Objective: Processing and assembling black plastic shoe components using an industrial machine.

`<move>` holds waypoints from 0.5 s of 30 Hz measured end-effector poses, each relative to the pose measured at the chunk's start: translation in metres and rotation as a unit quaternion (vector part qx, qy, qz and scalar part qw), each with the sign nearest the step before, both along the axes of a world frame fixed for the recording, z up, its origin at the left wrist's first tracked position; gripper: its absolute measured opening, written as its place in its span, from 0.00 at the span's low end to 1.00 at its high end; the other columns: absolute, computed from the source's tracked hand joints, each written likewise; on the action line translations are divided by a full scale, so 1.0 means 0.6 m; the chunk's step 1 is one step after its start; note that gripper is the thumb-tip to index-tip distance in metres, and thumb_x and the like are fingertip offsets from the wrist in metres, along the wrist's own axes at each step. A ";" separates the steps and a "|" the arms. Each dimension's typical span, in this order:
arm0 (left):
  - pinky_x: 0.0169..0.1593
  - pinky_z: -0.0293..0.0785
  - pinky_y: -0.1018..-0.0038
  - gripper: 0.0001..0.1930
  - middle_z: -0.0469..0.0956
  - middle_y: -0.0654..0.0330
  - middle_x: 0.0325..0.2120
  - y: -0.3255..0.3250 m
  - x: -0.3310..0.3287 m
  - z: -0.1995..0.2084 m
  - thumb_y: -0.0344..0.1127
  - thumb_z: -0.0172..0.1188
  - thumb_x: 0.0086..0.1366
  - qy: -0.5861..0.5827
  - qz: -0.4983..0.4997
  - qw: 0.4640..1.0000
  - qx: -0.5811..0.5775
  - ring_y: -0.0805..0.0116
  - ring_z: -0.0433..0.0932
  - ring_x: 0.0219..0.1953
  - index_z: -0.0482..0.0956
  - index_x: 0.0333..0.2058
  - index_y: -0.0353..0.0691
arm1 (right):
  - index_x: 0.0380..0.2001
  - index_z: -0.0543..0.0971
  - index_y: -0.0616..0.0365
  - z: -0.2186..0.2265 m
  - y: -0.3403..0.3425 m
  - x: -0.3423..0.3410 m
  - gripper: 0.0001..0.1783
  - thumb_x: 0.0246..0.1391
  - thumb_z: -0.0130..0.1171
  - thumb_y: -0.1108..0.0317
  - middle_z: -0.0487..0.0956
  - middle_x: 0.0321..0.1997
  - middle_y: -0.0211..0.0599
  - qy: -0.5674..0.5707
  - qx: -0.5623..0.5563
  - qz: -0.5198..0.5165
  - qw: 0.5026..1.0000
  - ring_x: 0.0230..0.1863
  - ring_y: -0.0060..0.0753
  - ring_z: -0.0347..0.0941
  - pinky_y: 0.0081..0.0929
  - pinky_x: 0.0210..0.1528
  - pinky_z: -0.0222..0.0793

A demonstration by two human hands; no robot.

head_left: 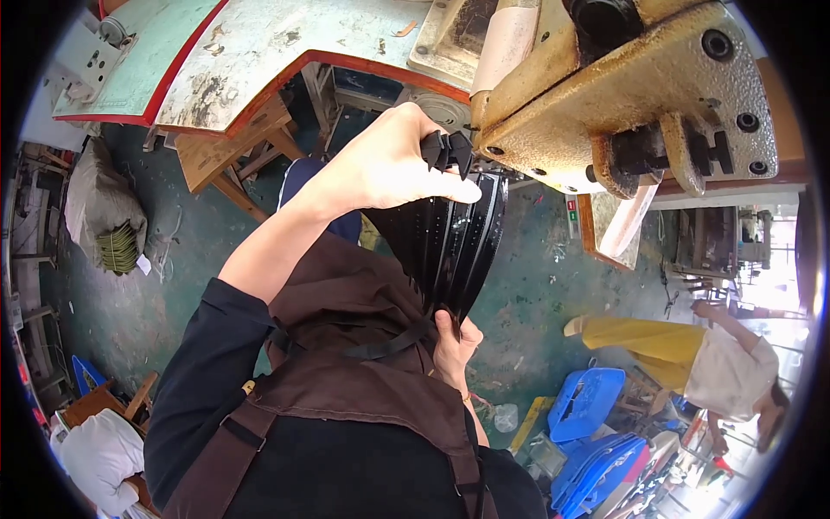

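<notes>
Below the machine head hangs a bundle of shiny black strips [462, 233], with rows of small light dots along them. My left hand [398, 169] is closed round its upper end, where folded black ends stick up between thumb and fingers. Lower down, close to my brown apron [346, 303], my right hand [454, 350] grips the narrowed lower end, thumb uppermost. The strips fan out between the two hands. Whether they are straps or belts I cannot tell. Part of the bundle is hidden behind my left hand.
A worn beige sewing machine head [622, 104] juts out at upper right, close to my left hand. The red-edged worktable [259, 43] lies ahead. At left stands a sack [104, 186] with green cord. Blue plastic baskets [584, 402] and another person [726, 363] are at right.
</notes>
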State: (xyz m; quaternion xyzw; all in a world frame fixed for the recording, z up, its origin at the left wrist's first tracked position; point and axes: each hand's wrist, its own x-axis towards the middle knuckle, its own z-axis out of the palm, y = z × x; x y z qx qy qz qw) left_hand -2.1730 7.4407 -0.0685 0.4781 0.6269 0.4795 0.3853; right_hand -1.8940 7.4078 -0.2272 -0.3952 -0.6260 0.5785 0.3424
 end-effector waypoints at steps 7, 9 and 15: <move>0.22 0.56 0.85 0.14 0.68 0.69 0.11 -0.008 -0.008 -0.004 0.36 0.70 0.45 0.001 0.016 1.000 0.009 0.82 0.59 0.15 0.75 0.14 0.35 | 0.30 0.77 0.68 0.009 -0.001 -0.024 0.07 0.46 0.62 0.76 0.73 0.22 0.23 0.023 0.016 -0.018 0.999 0.21 0.17 0.57 0.14 0.25 0.54; 0.23 0.56 0.85 0.14 0.68 0.69 0.11 -0.011 -0.009 -0.007 0.36 0.70 0.45 0.001 0.018 1.000 0.014 0.82 0.59 0.15 0.75 0.14 0.34 | 0.30 0.77 0.69 0.009 0.001 -0.023 0.07 0.45 0.62 0.76 0.73 0.22 0.24 0.023 0.020 -0.019 0.999 0.21 0.17 0.57 0.14 0.25 0.54; 0.22 0.57 0.84 0.13 0.67 0.68 0.11 -0.018 0.005 -0.019 0.37 0.68 0.45 -0.037 0.042 0.998 0.029 0.80 0.59 0.15 0.74 0.15 0.36 | 0.24 0.76 0.65 -0.009 0.048 0.050 0.03 0.42 0.60 0.80 0.75 0.25 0.29 -0.078 -0.008 -0.059 0.995 0.24 0.17 0.61 0.13 0.28 0.58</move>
